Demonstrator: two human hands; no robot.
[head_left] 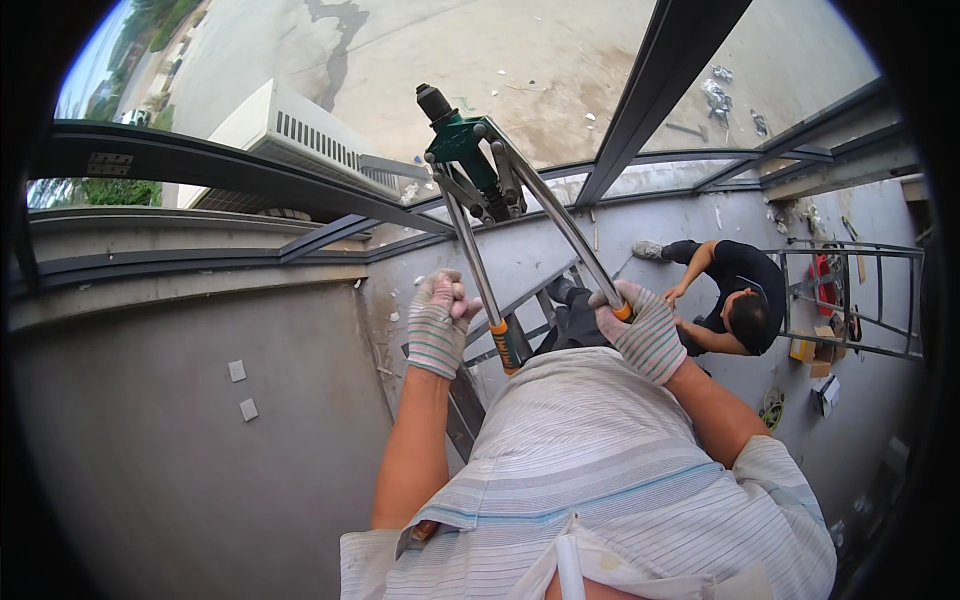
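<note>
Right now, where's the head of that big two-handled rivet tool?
In the head view, the green head of the rivet tool sits upper centre, raised against the dark metal frame bar, with the white louvred unit to its left.

Riveter (480, 170) above, between left hand (437, 320) and right hand (645, 330); person (735, 300) crouches right.

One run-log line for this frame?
left hand: gloved, beside handle | right hand: grips handle | tool: green-headed long-handled steel rivet gun, raised | below: crouching person
</note>
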